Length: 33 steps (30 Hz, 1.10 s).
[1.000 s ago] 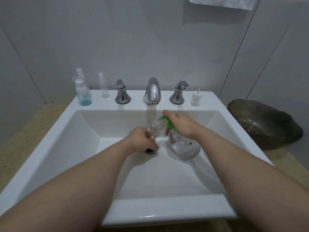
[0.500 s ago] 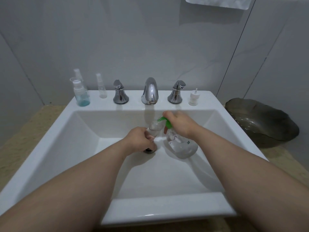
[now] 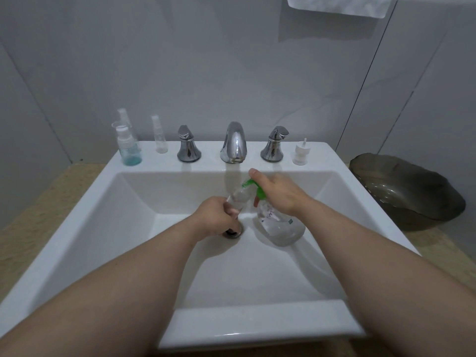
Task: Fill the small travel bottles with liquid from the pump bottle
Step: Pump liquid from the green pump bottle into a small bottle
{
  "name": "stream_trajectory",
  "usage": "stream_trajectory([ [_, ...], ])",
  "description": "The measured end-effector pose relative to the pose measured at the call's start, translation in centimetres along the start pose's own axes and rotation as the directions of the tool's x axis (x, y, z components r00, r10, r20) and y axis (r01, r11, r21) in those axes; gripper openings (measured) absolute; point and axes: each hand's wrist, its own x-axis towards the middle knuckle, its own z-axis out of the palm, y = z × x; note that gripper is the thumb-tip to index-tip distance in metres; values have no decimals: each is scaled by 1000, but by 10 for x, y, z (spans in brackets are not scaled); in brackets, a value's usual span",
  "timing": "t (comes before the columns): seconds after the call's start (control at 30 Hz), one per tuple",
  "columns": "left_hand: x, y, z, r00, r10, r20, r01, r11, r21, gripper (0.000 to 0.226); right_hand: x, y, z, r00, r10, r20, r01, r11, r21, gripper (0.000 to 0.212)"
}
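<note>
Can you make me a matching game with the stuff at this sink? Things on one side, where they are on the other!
Things
1. pump bottle
2. small clear bottle
3. bottle with blue liquid
4. dark bowl

Places
A. on the counter right of the sink
B. held in the left hand
C. back left of the sink ledge
D. gripped at the top by the right hand

Pairs: 1-D, 2-B, 3-C, 4-A

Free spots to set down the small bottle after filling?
Bare: sink front rim; basin floor nearer than the drain; beige counter left of the sink. Crowded: back ledge from teal bottle to pump cap; basin centre around the pump bottle.
</note>
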Motion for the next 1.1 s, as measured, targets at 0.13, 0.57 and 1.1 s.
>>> stream_trajectory([
  [0.13,0,1,2,1000,5,-4,-5,1000,2,26,0,-1,0,1000,-15,-11,16,1000,8,90],
  [0.57,0,0,2,1000,-4,3,4,1000,15,21,0,0,1,994,-92,-58,96,993,64,66],
  [1.1,0,2,2,1000,-14,-15,14,1000,-4,20,1,4,1,994,-89,-66,90,996,12,91],
])
